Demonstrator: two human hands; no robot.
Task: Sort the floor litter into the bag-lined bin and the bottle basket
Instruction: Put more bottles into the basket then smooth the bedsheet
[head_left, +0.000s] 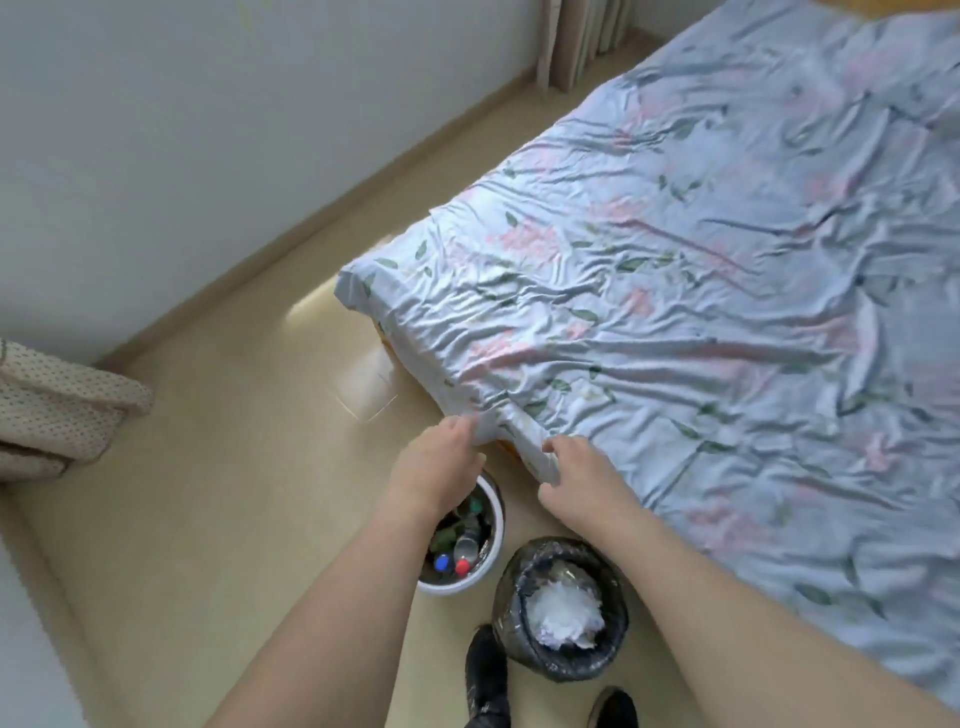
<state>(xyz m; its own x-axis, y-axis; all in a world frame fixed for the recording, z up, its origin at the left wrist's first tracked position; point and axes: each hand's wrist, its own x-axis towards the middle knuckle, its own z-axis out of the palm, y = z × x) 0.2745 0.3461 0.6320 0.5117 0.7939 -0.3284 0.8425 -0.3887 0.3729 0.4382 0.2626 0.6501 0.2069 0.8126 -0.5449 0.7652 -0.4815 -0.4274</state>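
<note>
At our two dark shoes (487, 675) on the floor (218, 493) stands one bag-lined bin (563, 608), upright, mouth up, holding white crumpled paper (563, 613). Just left of it stands one white bottle basket (491, 519), also upright, with several bottles (464, 556) standing caps up; we cannot count them exactly. Above, our left hand (436, 467) and right hand (576, 473) each pinch the edge of the one floral sheet (701, 291) at the bed's near side.

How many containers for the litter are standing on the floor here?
2. The white bottle basket stands by the bed's corner, partly under the left forearm. The bag-lined bin, with white crumpled waste inside, stands just right of it, near the shoes. Others may be out of frame.
</note>
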